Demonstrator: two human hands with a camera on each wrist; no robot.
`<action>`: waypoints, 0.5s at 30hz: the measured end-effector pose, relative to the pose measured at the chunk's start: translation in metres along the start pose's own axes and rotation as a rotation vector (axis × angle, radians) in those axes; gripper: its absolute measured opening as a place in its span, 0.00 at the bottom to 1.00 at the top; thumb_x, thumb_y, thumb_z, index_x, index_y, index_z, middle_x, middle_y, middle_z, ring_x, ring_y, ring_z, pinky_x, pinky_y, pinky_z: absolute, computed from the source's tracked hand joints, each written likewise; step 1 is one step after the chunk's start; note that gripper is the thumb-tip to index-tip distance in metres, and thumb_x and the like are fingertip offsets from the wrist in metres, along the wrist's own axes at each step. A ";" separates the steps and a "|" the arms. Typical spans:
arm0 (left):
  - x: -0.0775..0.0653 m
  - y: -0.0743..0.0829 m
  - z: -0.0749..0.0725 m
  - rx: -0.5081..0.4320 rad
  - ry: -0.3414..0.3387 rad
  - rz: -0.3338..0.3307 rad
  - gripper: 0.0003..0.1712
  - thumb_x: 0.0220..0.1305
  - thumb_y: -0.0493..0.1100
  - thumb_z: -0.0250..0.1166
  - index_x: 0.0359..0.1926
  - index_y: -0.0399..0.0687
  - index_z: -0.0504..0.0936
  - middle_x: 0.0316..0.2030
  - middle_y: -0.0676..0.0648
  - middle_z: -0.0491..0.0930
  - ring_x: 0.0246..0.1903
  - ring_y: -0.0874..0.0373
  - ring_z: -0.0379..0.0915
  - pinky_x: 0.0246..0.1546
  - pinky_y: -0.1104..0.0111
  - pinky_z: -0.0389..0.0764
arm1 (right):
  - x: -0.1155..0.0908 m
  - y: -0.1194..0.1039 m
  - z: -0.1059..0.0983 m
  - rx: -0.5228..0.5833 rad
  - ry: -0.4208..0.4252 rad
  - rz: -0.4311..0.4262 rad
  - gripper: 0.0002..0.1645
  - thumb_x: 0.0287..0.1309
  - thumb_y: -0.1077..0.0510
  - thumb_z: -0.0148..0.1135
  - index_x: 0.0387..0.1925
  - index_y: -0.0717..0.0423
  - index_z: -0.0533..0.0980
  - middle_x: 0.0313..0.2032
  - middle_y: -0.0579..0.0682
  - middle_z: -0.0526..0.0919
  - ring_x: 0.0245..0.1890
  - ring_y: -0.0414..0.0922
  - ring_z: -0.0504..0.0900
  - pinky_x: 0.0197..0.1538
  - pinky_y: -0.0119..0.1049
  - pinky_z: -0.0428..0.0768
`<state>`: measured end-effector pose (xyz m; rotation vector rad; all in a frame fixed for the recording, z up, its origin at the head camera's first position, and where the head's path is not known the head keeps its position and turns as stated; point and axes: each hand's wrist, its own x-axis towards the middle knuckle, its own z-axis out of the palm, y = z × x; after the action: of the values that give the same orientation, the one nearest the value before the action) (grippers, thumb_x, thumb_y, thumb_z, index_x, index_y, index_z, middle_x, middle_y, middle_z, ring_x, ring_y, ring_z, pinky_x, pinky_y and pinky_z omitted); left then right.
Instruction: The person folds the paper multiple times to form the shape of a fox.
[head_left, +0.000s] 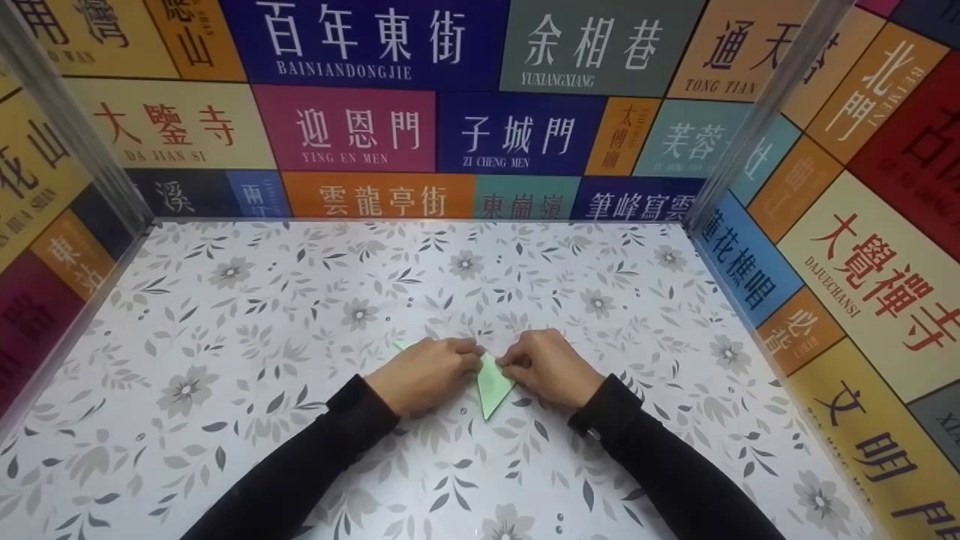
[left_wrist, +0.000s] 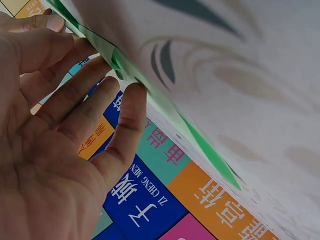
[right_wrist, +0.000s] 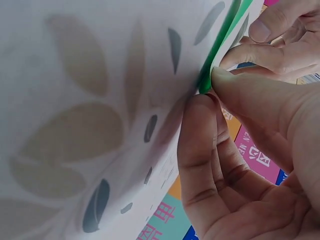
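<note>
A light green sheet of folded paper (head_left: 493,384) lies on the table, one pointed corner toward me and another tip showing past the far side of my left hand (head_left: 429,375). That hand rests over the paper; in the left wrist view its spread, slightly bent fingers (left_wrist: 131,112) touch the paper's surface. My right hand (head_left: 551,367) pinches the paper's right edge between thumb and index finger, seen close up in the right wrist view. Layered folds of the paper (right_wrist: 220,50), brighter green inside, stand slightly apart there. Part of the sheet is hidden under the left hand.
The table (head_left: 300,450) has a white covering printed with grey flowers and leaves. Upright panels (head_left: 360,127) of colourful blocks with Chinese lettering close off the back and both sides. Clear strips (head_left: 765,112) run up the corners.
</note>
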<state>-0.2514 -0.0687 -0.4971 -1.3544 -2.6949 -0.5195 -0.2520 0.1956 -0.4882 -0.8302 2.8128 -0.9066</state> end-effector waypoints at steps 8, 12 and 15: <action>0.001 -0.004 -0.001 -0.058 -0.020 0.003 0.13 0.86 0.40 0.65 0.58 0.47 0.95 0.68 0.39 0.91 0.63 0.38 0.93 0.69 0.50 0.93 | 0.005 -0.001 -0.003 -0.014 -0.009 -0.013 0.07 0.67 0.66 0.81 0.45 0.56 0.96 0.38 0.51 0.98 0.35 0.38 0.89 0.41 0.31 0.87; 0.001 -0.004 -0.002 -0.054 -0.023 0.013 0.12 0.87 0.40 0.66 0.58 0.47 0.95 0.70 0.37 0.89 0.63 0.35 0.93 0.69 0.48 0.93 | 0.005 0.000 -0.004 -0.005 -0.015 -0.011 0.07 0.66 0.66 0.81 0.45 0.56 0.96 0.37 0.51 0.98 0.34 0.38 0.89 0.41 0.32 0.88; 0.000 -0.006 -0.002 -0.062 -0.027 0.013 0.13 0.87 0.40 0.66 0.59 0.47 0.95 0.71 0.36 0.89 0.63 0.35 0.93 0.70 0.48 0.92 | 0.005 0.000 -0.003 -0.005 -0.017 -0.012 0.07 0.67 0.66 0.81 0.45 0.55 0.96 0.38 0.50 0.98 0.36 0.39 0.90 0.43 0.33 0.89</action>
<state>-0.2560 -0.0727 -0.4965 -1.4027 -2.7110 -0.5920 -0.2567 0.1948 -0.4856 -0.8523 2.7997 -0.8906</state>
